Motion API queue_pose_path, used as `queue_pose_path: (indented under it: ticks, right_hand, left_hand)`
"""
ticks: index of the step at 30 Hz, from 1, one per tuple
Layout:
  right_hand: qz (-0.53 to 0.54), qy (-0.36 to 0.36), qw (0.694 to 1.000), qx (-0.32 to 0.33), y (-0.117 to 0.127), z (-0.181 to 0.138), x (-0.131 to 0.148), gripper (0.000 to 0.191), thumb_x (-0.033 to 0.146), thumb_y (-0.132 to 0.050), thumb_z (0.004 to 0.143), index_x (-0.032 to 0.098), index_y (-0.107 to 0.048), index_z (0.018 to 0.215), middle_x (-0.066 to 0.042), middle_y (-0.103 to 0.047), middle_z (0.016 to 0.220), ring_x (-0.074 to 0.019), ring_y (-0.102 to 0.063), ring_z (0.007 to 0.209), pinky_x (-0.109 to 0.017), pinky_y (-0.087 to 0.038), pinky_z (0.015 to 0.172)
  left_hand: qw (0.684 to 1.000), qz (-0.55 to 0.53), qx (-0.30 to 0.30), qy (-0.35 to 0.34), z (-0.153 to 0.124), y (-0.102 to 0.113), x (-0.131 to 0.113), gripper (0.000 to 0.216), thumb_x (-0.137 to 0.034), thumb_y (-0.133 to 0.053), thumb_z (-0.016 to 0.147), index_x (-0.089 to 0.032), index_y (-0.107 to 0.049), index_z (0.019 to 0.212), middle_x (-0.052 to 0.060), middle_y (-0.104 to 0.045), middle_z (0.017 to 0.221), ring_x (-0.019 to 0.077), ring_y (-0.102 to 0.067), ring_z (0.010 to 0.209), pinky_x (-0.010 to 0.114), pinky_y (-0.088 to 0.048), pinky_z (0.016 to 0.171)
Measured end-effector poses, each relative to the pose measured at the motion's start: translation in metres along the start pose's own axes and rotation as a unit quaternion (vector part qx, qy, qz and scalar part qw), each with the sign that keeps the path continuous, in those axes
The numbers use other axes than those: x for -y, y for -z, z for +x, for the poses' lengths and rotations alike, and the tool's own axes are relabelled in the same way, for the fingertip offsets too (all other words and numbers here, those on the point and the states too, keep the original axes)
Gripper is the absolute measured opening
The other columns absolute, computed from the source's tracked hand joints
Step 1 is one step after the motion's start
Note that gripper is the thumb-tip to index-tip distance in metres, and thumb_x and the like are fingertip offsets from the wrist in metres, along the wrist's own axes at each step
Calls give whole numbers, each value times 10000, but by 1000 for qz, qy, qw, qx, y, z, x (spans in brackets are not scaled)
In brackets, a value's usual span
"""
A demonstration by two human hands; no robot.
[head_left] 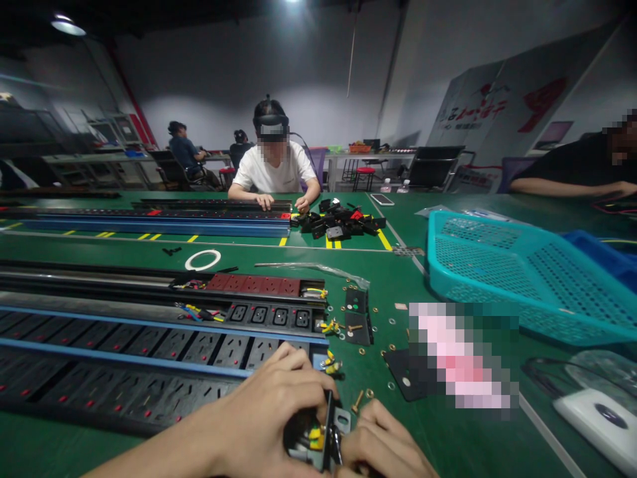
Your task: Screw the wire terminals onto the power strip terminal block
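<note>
End plate (328,431), edge-on at the wired end of, apparently, the nearest socket strip (112,395); gripped by curled left fingers (309,394), met by bunched right fingers (362,443) with a hold too hidden to tell. Probably being fitted; calling next for steady alignment.

the left hand (286,392) and its forearm (184,435) are bare, and the right hand (382,441) is bare too.
</note>
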State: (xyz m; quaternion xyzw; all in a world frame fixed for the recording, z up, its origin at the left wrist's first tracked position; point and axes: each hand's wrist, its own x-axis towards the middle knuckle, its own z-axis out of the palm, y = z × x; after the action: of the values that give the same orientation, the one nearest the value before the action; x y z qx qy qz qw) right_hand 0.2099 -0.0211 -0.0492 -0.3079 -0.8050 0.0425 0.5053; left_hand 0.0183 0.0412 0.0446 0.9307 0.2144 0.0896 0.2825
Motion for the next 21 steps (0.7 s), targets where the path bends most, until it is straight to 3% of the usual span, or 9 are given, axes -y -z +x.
queue_pose_path:
  ticks: [4,9,16,21]
  right_hand:
    - [11,-2,1000,-20,-2,3,0,380,317,-364,1083,236,-437,719,81,-484,482,-100,-356,432,-253,-302,477]
    - [-26,23,999,12,4,8,4,471,300,-290,1102,214,-516,698,53,-525,518,-110,-394,479,-259,-319,527]
    - [7,45,996,76,19,17,1,349,311,-340,1090,206,-596,877,21,-627,635,-119,-546,543,-266,-375,606]
    - [22,3,999,37,20,20,-3,329,420,-405,1063,208,-560,865,21,-622,631,-119,-541,520,-256,-366,544]
  left_hand:
    - [1000,9,1,-2,-1,-2,2,388,-363,-800,658,-204,-507,858,0,-666,1055,212,-478,844,358,-342,789]
    - [1000,12,0,-2,0,-1,2,383,-307,-799,630,-212,-512,865,-10,-665,1032,212,-483,843,347,-339,780]
    - [1000,6,0,-2,0,1,0,399,-427,-803,700,-208,-532,895,-8,-665,1038,207,-491,844,354,-328,783]
    - [1000,10,1,-7,0,0,0,384,-379,-811,683,-210,-523,873,-13,-659,1007,200,-482,826,347,-320,764]
